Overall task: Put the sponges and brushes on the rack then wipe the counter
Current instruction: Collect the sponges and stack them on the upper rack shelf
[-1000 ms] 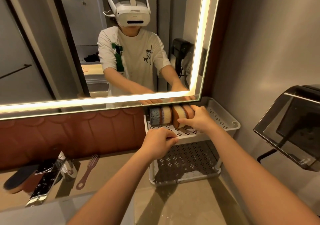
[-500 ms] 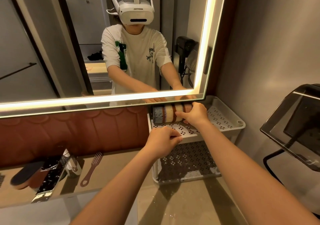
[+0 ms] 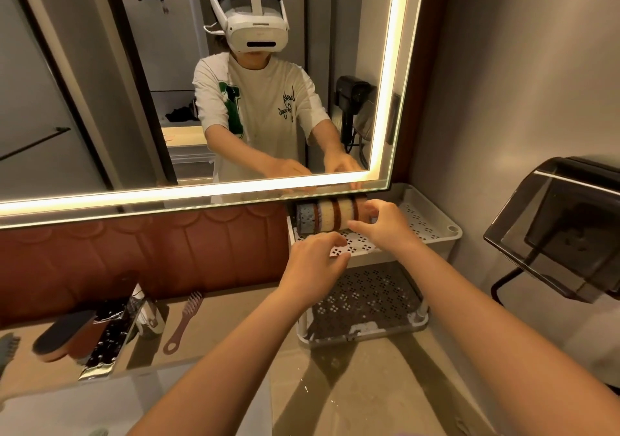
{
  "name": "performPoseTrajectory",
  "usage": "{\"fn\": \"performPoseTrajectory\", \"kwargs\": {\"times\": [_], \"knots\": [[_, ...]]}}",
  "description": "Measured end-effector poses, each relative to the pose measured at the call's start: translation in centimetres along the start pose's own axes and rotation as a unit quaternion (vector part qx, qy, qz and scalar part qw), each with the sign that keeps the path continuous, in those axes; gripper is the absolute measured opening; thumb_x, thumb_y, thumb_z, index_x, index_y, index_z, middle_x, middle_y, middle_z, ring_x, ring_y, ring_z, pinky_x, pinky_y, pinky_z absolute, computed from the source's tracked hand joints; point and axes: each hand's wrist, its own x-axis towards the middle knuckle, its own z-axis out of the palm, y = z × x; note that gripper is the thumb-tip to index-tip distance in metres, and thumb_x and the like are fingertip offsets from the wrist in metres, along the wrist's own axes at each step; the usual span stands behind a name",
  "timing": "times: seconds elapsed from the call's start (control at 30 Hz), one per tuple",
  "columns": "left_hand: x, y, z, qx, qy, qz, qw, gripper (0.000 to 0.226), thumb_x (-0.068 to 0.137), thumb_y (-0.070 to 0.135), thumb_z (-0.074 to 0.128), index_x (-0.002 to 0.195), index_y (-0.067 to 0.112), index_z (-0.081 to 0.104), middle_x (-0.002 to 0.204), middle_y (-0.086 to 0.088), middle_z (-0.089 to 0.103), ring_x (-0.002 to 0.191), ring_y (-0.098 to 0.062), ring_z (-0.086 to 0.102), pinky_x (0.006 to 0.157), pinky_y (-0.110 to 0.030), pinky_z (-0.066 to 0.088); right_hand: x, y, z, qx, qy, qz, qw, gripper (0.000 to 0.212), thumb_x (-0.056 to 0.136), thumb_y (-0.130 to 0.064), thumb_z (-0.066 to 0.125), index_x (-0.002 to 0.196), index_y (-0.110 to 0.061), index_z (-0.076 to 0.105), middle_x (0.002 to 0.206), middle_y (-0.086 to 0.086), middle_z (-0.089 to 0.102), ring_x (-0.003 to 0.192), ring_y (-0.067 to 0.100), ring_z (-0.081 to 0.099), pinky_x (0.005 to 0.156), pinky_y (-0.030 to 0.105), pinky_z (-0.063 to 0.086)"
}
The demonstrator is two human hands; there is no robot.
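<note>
A white two-tier rack [image 3: 432,231] stands on the counter against the right wall. Several sponges [image 3: 323,216], grey-blue and tan with brown pads, stand on edge in a row at the back left of its top shelf. My right hand [image 3: 384,226] hovers at the right end of that row, fingers spread and barely touching the last sponge. My left hand [image 3: 313,262] curls over the front rim of the top shelf. A pink brush [image 3: 183,325] and a black-topped scrub brush [image 3: 63,335] lie on the counter to the left.
A chrome faucet [image 3: 110,341] stands between the two brushes, with the sink [image 3: 67,408] below it. A dark wall-mounted dispenser [image 3: 563,231] juts out at the right. The lit mirror [image 3: 201,194] hangs just above the rack's top shelf. The rack's lower shelf [image 3: 365,301] is bare.
My right hand pushed the last sponge back against the row and has opened its fingers off it. My left hand stayed at the shelf's front rim. The view shifted slightly.
</note>
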Motion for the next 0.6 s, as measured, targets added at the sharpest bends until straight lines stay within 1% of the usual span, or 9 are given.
{"fn": "performPoseTrajectory", "kwargs": {"times": [0.03,0.1,0.2,0.3,0.4,0.47,0.53,0.57,0.6], "knots": [[-0.4,0.1,-0.6,0.004,0.0,0.005,1.0,0.03,0.093,0.032,0.05,0.119,0.019,0.059,0.122,0.002,0.061,0.115,-0.012,0.053,0.102,-0.035,0.041,-0.7,-0.6,-0.1,-0.018,0.009,-0.015,1.0,0.055,0.082,-0.032,0.07,0.128,-0.008,0.052,0.124,0.009,0.059,0.113,0.022,0.055,0.092,0.034,0.047],[-1.5,0.0,-2.3,0.006,-0.017,0.004,1.0,0.03,0.093,0.034,0.05,0.118,0.02,0.059,0.122,0.002,0.059,0.114,-0.012,0.053,0.099,-0.035,0.043,-2.2,-2.1,-0.3,-0.033,0.01,-0.043,0.998,0.049,0.084,-0.034,0.067,0.125,-0.011,0.055,0.118,0.007,0.062,0.105,0.019,0.057,0.086,0.03,0.047],[-3.9,-0.8,-5.3,0.032,-0.055,-0.004,0.998,0.03,0.092,0.038,0.049,0.114,0.021,0.059,0.117,0.003,0.06,0.105,-0.012,0.057,0.092,-0.037,0.049,-4.4,-5.0,0.2,-0.036,-0.035,-0.081,0.995,0.037,0.086,-0.032,0.065,0.117,-0.013,0.061,0.106,0.002,0.065,0.093,0.011,0.057,0.078,0.024,0.044],[-6.4,-1.7,-8.3,0.045,-0.088,-0.02,0.995,0.028,0.092,0.039,0.05,0.111,0.022,0.062,0.11,0.005,0.065,0.097,-0.008,0.06,0.089,-0.033,0.052,-6.6,-7.6,1.2,-0.031,-0.084,-0.113,0.99,0.029,0.088,-0.031,0.063,0.114,-0.018,0.061,0.098,-0.004,0.062,0.09,0.009,0.057,0.076,0.023,0.044],[-9.5,-3.8,-11.2,0.057,-0.103,-0.049,0.992,0.027,0.093,0.039,0.049,0.11,0.023,0.062,0.109,0.006,0.066,0.096,-0.006,0.06,0.089,-0.029,0.051,-8.6,-10.3,3.7,-0.043,-0.125,-0.15,0.98,0.027,0.088,-0.034,0.061,0.112,-0.023,0.062,0.097,-0.006,0.063,0.09,0.009,0.059,0.079,0.026,0.049],[-11.6,-5.6,-12.7,0.064,-0.111,-0.071,0.989,0.028,0.094,0.039,0.048,0.112,0.022,0.061,0.109,0.006,0.065,0.093,-0.006,0.06,0.084,-0.025,0.051,-9.7,-12.0,6.0,-0.048,-0.148,-0.168,0.973,0.025,0.087,-0.035,0.061,0.11,-0.025,0.063,0.094,-0.008,0.063,0.086,0.005,0.059,0.08,0.028,0.051],[-13.8,-7.6,-14.0,0.065,-0.123,-0.096,0.986,0.029,0.094,0.038,0.047,0.113,0.02,0.06,0.108,0.005,0.064,0.086,-0.006,0.058,0.076,-0.022,0.051,-10.7,-13.6,8.5,-0.049,-0.176,-0.183,0.966,0.023,0.088,-0.034,0.061,0.109,-0.025,0.064,0.092,-0.009,0.062,0.082,0.002,0.057,0.075,0.022,0.049],[-14.8,-8.5,-14.5,0.062,-0.128,-0.108,0.984,0.029,0.094,0.037,0.047,0.114,0.02,0.06,0.108,0.004,0.065,0.085,-0.007,0.059,0.078,-0.024,0.052,-11.1,-14.4,9.8,-0.049,-0.187,-0.19,0.963,0.023,0.088,-0.034,0.061,0.109,-0.025,0.064,0.091,-0.01,0.061,0.079,0.0,0.056,0.072,0.019,0.047],[-15.8,-9.6,-15.1,0.06,-0.131,-0.12,0.982,0.029,0.094,0.037,0.047,0.114,0.019,0.06,0.107,0.004,0.065,0.087,-0.007,0.06,0.082,-0.028,0.053,-11.5,-15.3,11.1,-0.052,-0.199,-0.196,0.959,0.022,0.088,-0.033,0.06,0.109,-0.025,0.064,0.09,-0.01,0.06,0.078,-0.001,0.055,0.071,0.018,0.046]]}}
